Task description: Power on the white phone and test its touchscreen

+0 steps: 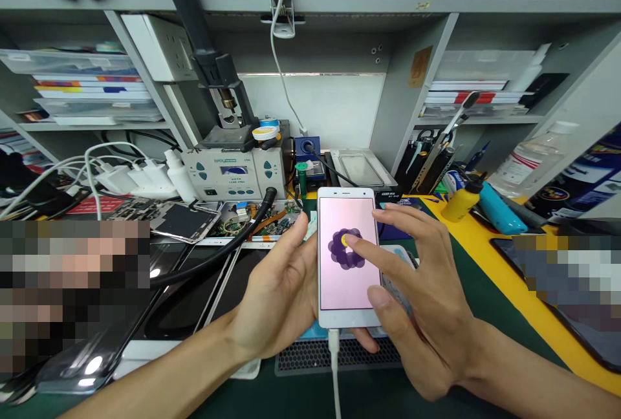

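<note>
A white smartphone (346, 317) stands tilted up in front of me, its screen showing a purple flower shape with a yellow centre on pink. My left hand (286, 293) holds the phone from behind and from its left side. Part of that hand is hidden behind the phone, and a fingertip shows below its lower right corner. My right hand (427, 296) has its fingers apart, with the index fingertip at the yellow centre on the screen. Its thumb is over the phone's lower right edge. A white charging cable (334, 367) is plugged into the phone's bottom.
Below the phone lies a dark perforated mat (310, 358). A hot-air station (226, 173) stands behind, its black hose (233, 241) running left. Circuit boards (233, 220) lie at the left. A yellow bottle (460, 202) and a clear bottle (526, 160) stand at the right.
</note>
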{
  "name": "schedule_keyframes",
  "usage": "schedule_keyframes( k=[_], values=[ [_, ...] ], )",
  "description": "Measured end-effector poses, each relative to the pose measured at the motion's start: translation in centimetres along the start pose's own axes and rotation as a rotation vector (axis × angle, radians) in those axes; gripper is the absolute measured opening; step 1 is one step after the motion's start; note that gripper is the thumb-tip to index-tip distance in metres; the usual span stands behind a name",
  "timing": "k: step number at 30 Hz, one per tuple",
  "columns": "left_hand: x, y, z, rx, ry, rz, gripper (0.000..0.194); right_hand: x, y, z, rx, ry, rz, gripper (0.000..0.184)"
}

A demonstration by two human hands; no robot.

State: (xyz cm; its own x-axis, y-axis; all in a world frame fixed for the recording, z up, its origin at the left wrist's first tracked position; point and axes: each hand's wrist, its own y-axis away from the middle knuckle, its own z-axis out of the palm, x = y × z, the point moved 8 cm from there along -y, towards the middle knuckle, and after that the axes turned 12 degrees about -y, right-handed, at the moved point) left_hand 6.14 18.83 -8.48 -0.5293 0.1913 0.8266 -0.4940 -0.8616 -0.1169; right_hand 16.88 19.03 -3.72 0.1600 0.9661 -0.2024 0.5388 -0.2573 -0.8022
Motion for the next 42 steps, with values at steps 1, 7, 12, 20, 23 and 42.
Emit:
schedule_keyframes(
  k=[1,7,12,20,23,42],
  values=[
    [0.0,0.0,0.0,-0.004,0.002,0.001,0.070,0.0,0.0,-0.1,0.005,-0.005,0.005,0.047],
    [0.1,-0.2,0.1,-0.014,0.008,0.017,0.071,0.1,0.1,-0.6,0.050,-0.017,0.013,0.049],
    [0.1,-0.1,0.2,-0.016,0.006,0.017,0.071,0.1,0.2,-0.8,0.066,-0.009,0.018,0.047],
    [0.0,-0.1,0.0,0.001,0.007,0.005,0.070,0.2,0.1,-0.9,0.084,-0.005,0.011,0.044],
    [0.0,-0.1,0.0,0.000,0.008,-0.001,0.069,0.1,0.0,-0.7,0.072,-0.013,0.005,0.043],
    [-0.2,0.0,0.0,0.000,0.003,0.015,0.071,-0.1,0.0,-1.3,0.106,-0.029,0.005,0.037]
  ],
)
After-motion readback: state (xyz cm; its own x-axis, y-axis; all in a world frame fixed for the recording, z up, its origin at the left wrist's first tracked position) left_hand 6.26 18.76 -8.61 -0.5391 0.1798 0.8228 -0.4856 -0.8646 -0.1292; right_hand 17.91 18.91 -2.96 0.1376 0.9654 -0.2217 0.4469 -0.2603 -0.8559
